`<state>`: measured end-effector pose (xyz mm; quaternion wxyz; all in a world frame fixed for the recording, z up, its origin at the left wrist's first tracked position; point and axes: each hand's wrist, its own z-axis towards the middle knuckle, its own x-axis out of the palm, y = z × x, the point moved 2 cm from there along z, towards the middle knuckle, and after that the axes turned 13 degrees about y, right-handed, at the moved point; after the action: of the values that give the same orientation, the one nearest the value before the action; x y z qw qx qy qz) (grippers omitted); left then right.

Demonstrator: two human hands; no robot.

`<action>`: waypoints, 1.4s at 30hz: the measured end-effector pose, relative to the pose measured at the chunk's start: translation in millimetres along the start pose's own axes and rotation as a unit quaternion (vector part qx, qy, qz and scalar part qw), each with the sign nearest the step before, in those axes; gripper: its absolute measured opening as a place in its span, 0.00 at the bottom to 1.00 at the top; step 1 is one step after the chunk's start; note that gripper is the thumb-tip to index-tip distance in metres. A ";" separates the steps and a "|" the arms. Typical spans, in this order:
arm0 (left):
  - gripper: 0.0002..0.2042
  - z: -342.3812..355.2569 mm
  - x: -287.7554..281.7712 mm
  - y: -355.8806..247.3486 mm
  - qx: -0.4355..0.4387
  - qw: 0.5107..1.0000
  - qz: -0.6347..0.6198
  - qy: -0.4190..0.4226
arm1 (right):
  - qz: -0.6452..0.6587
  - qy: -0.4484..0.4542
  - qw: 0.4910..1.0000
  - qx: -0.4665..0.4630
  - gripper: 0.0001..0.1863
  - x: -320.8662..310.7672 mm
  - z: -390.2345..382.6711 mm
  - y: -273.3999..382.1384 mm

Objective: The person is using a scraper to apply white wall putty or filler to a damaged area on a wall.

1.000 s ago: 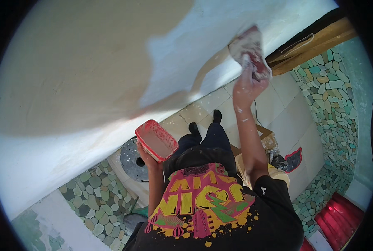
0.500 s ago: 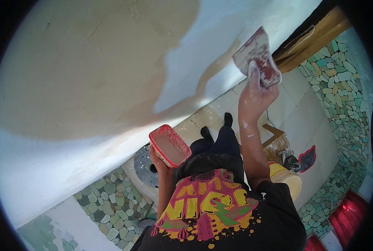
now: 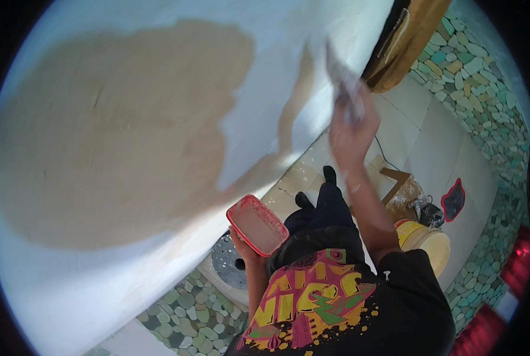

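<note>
Both stay closed, left hand (image 3: 246, 248) on the red tub (image 3: 248, 203), right hand (image 3: 355, 132) on the scraper (image 3: 340, 70), now nearly edge-on.

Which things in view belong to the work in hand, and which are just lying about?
In use:
- tub, held in the left hand
- blade, blurred, in the right hand
- wall, seemingly being worked; contact unclear

Apparently lying about:
- bucket, possibly related
- box
- red-edged piece
- grey disc
</note>
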<state>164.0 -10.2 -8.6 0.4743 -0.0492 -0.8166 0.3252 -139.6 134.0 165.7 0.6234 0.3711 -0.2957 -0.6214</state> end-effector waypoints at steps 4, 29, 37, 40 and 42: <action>0.28 4.4 -9.6 11.0 0.003 0.999 0.033 -0.028 | -0.008 -0.025 0.999 -0.024 0.14 12.1 24.1 -16.9; 0.29 80.9 98.3 70.4 -0.079 0.996 0.029 -0.035 | -0.199 0.197 0.902 -0.330 0.16 -41.2 62.9 -38.3; 0.31 97.7 99.5 101.9 -0.063 0.998 0.019 0.016 | -0.222 0.350 0.876 -0.247 0.17 -62.9 38.8 -58.8; 0.27 107.6 128.1 105.5 -0.058 0.998 -0.031 0.020 | -0.152 0.243 0.902 -0.323 0.17 -50.7 64.3 -24.5; 0.29 114.7 130.8 110.7 -0.052 0.998 -0.003 0.028 | -0.160 0.229 0.904 -0.325 0.17 -28.7 65.2 -32.8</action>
<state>-25.1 71.9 -14.3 0.4944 -0.0809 -0.8192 0.2792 -213.5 157.8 177.0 0.6522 0.3224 0.1366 -0.6723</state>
